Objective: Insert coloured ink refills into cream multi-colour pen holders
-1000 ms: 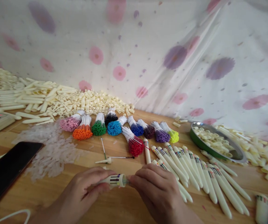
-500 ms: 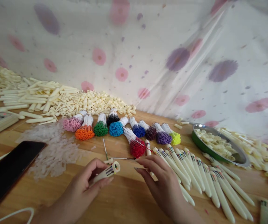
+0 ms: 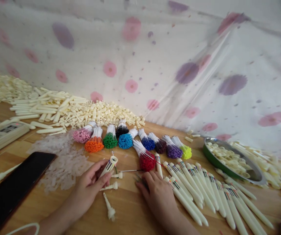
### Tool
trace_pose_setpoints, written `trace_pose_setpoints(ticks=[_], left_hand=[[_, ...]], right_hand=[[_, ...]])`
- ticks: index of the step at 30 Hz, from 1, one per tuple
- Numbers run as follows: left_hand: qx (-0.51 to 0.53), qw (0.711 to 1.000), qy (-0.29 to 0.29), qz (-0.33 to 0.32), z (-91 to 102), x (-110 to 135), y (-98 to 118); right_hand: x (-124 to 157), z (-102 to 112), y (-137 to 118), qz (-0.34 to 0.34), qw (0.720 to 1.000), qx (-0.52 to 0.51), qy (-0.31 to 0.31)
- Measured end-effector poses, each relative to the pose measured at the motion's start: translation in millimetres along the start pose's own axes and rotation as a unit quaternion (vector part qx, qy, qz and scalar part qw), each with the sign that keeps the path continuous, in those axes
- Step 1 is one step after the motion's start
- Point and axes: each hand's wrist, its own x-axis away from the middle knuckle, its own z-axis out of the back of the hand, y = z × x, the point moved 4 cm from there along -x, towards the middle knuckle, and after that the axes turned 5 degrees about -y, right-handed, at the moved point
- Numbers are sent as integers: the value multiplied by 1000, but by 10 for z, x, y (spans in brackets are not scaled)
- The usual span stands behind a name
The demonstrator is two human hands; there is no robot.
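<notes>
My left hand [image 3: 91, 182] is closed around a cream multicolour pen barrel [image 3: 109, 165], its open end tilted up and dark slots showing below the rim. Low over the wood, my right hand [image 3: 156, 192] has its fingers bent together just in front of the red-tipped refill bundle [image 3: 147, 160]. Something thin and greyish shows at its fingertips, too blurred to name. Between the hands lies a single refill [image 3: 130, 170] with a dark tip. Several small cream pen parts [image 3: 110, 210] lie beside and below the left hand.
Bundles of coloured refills, such as the orange bundle [image 3: 94, 143], stand in a row behind. Filled pens [image 3: 186, 202] fan out at right, near a green-sided metal dish [image 3: 228, 163]. At left lie a black phone [image 3: 20, 186], clear plastic pieces [image 3: 59, 160] and a power strip [image 3: 6, 137].
My right hand has dropped toward the table near the red bundle. The left hand has shifted slightly left with the barrel more upright, uncovering small cream parts. The whole view has shifted a little.
</notes>
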Motion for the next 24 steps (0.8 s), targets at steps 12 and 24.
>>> trace_pose_setpoints(ticks=[12,24], left_hand=[[45,988,125,-73,343,-119,157],[12,985,156,-70,673,-203,245]], right_hand=[[-321,209,-93,-29,982,-181,40],[-375,126,-439,85,959,-159,-220]])
